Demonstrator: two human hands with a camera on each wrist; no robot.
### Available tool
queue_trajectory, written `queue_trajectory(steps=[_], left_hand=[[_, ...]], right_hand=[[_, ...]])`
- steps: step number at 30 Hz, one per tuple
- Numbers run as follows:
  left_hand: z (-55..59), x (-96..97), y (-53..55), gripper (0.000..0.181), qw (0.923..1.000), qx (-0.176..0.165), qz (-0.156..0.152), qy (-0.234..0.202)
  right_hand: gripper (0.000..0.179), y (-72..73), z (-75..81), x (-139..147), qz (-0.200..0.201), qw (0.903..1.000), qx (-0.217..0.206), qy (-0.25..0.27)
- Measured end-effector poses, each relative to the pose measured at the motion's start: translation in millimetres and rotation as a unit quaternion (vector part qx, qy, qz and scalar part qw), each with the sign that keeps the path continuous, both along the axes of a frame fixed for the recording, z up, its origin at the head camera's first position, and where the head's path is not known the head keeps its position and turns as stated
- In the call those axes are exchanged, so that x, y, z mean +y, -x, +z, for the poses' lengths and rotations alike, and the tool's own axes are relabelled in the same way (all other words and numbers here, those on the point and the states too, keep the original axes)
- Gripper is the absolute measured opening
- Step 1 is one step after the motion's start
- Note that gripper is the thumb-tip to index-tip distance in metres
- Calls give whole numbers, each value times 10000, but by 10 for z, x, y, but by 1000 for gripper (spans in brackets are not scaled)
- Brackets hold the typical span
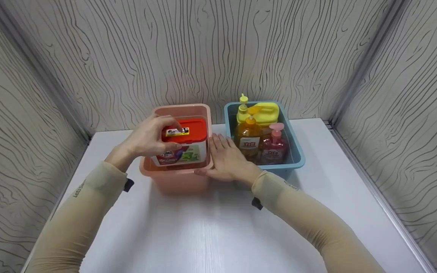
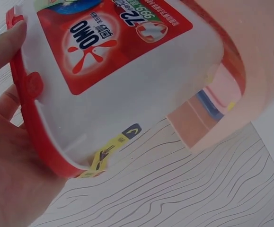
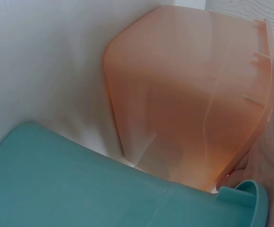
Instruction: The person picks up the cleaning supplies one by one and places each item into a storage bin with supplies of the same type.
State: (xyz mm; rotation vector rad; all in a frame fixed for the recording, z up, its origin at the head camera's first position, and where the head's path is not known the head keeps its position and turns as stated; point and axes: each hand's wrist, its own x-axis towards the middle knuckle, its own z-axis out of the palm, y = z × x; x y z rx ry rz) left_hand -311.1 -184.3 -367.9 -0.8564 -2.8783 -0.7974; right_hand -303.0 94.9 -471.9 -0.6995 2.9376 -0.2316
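Note:
My left hand [image 1: 148,138] grips a white OMO detergent tub [image 1: 188,153] by its red lid [image 1: 197,129], fingers on the far side and thumb on the near side. The tub sits partly down inside a pink bin [image 1: 182,184], its top near the rim. In the left wrist view the OMO label [image 2: 94,42] shows, with the tub tilted in the picture. My right hand [image 1: 228,159] lies with straight fingers along the pink bin's right rim, thumb at its front corner. In the right wrist view its palm presses by that rim [image 3: 269,90].
Right of my right hand stands a blue bin [image 1: 297,161] holding an amber pump bottle [image 1: 243,134], a red pump bottle [image 1: 274,151] and yellow containers [image 1: 268,113]. Wood-grain panels [image 1: 188,49] enclose the white table [image 1: 203,235] at the back and sides.

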Motion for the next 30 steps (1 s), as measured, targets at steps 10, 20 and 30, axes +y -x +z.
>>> queue_trajectory(steps=[10,20,30], left_hand=[[-133,25,26,50,9996,-23,111,244],[-255,-44,72,47,9994,-277,97,177],[-332,-31,60,54,9967,-666,301,364]], right_hand=[[134,-7,14,8,37,10000,-15,6],[131,6,27,11,116,9999,-63,-89],[133,5,25,-3,69,9998,-103,-123]])
